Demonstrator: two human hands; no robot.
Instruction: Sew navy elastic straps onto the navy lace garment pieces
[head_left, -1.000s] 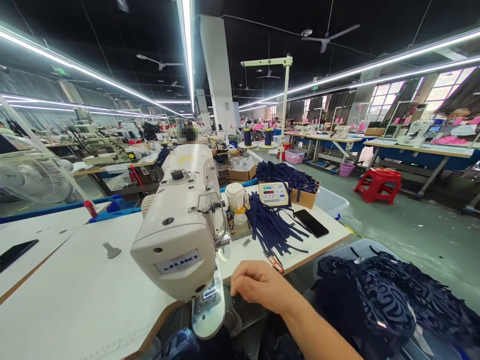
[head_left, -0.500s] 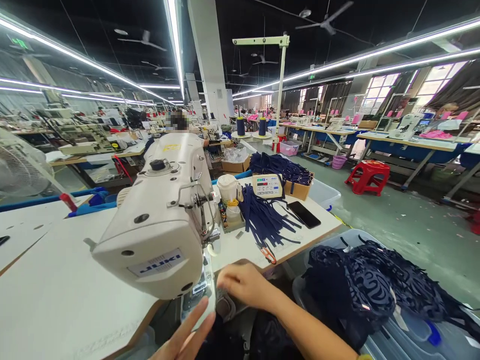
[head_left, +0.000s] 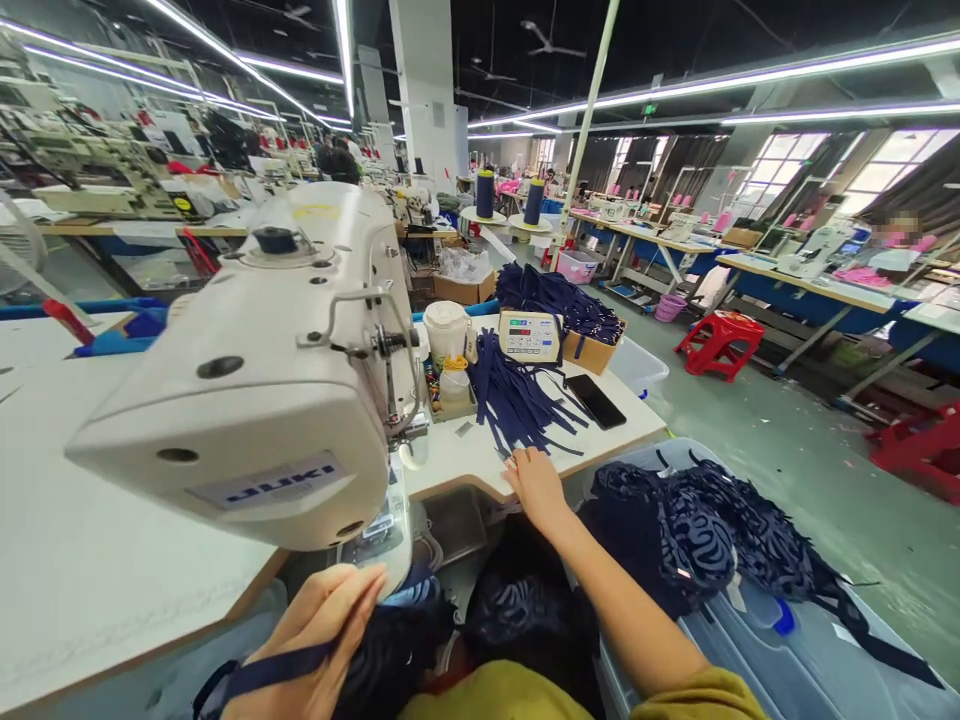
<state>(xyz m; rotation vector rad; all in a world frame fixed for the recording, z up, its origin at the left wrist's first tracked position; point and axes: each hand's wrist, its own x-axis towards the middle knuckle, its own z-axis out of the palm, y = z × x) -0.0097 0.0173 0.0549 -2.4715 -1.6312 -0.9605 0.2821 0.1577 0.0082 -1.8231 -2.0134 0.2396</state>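
My left hand (head_left: 311,640) is at the lower left, below the sewing machine head (head_left: 247,400), with its fingers pressed together. A navy strap (head_left: 281,670) runs across that hand and into its grip; dark garment pieces (head_left: 397,640) hang beside it. My right hand (head_left: 536,488) reaches to the front edge of the table, fingers closed over the orange-handled thread snips (head_left: 512,463). Only a small reddish bit of the snips shows at the fingertips. Just beyond lies a bundle of navy straps (head_left: 514,400).
Behind the straps stand a control panel (head_left: 529,337), a white cup (head_left: 448,330) and a phone (head_left: 595,401). A clear plastic bin (head_left: 750,660) with dark patterned garments (head_left: 705,530) is at the right. Red stools (head_left: 720,345) stand on the floor.
My right hand has moved from beside the machine to the snips at the table edge. The left hand's spread fingers have come together, and the navy strap now shows. The view has shifted.
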